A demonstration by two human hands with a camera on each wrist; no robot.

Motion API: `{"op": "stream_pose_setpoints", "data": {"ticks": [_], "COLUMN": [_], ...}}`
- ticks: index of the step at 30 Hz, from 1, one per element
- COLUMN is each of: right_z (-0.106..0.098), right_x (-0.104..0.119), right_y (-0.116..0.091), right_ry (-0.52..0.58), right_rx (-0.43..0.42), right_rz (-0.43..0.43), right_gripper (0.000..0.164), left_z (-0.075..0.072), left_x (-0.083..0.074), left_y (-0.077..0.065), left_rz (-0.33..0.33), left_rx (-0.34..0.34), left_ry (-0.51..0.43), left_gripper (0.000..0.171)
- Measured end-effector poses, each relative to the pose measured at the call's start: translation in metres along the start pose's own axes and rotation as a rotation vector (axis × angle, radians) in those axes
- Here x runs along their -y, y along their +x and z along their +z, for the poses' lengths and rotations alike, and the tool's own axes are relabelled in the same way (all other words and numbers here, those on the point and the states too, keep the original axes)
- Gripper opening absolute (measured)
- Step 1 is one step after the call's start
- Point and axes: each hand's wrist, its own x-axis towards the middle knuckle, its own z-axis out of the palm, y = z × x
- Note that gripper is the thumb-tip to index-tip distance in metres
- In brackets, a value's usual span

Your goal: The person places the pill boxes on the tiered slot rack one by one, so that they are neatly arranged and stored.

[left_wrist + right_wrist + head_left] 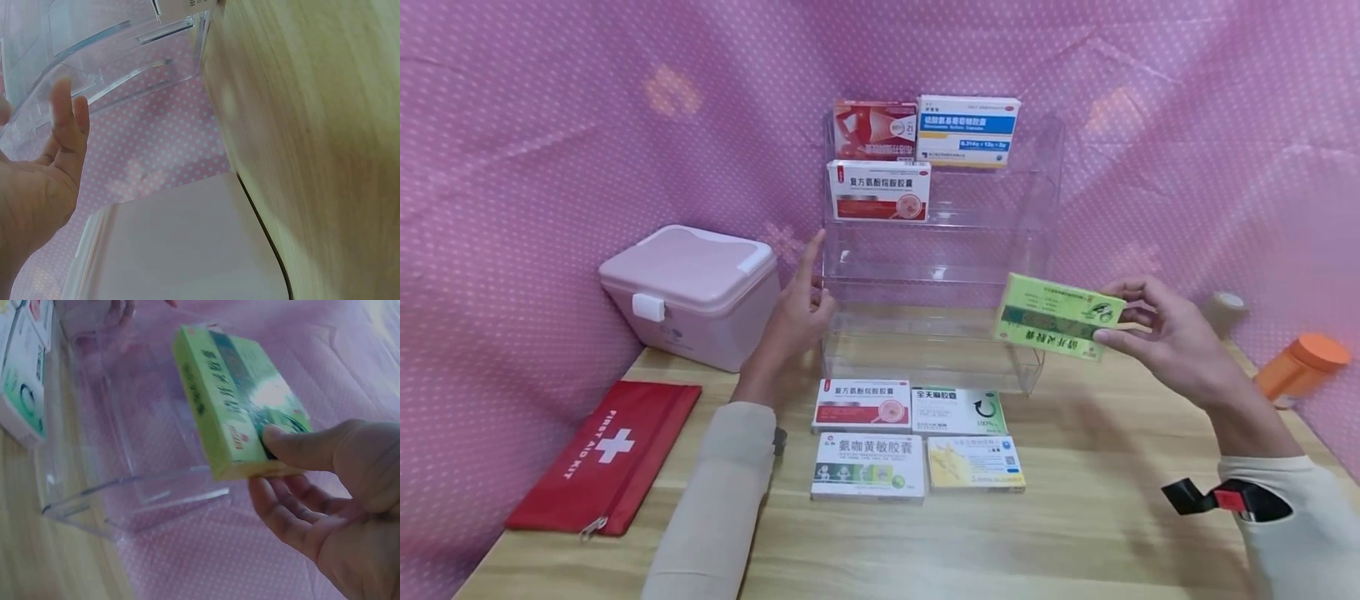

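My right hand [1180, 337] pinches a green medicine box [1060, 317] by one end, thumb on its printed face and fingers behind. The box is held in the air in front of the right side of a clear tiered rack [936, 262], its print upside down in the head view. At the rack's left side is my left hand [797, 312], index finger pointing up along the edge, holding nothing. Upper tiers carry a red box [876, 132], a blue-and-white box [968, 132] and a white-and-red box [878, 193].
Several medicine boxes, among them a green-and-white one [958, 412], lie before the rack on the wooden table [1000, 550]. Left stand a pink lidded case [692, 292] and a red first aid pouch [610, 458]. An orange bottle [1303, 367] is at right.
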Motion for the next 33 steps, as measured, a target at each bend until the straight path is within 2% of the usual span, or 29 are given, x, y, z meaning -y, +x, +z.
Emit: {"op": "stream_pose_setpoints", "data": {"ticks": [8,18,22,26,33], "right_z": [0.011,0.007,0.005,0.009,0.021], "right_x": [0.030,0.078,0.089,0.092,0.087], "right_y": [0.035,0.112,0.144,0.169,0.195], "right_ry": [-0.032,-0.159,-0.193,-0.257,-0.340], "right_rx": [-0.175,-0.317,-0.343,-0.362,-0.275], "right_rz": [0.001,-0.021,-0.014,-0.021,-0.001], "right_gripper": [0.053,0.048,0.047,0.049,0.051], "left_z": [0.000,0.001,0.003,0.002,0.001], "left_x": [0.001,0.000,0.000,0.000,0.001], "left_y": [-0.001,0.000,0.000,0.000,0.001], "left_rz": [-0.003,0.005,0.010,0.007,0.034], "left_rx": [-0.001,0.002,-0.006,-0.014,-0.016], "left_ry": [0.000,0.001,0.007,0.015,0.016], "left_gripper": [0.096,0.096,0.096,0.096,0.095]}}
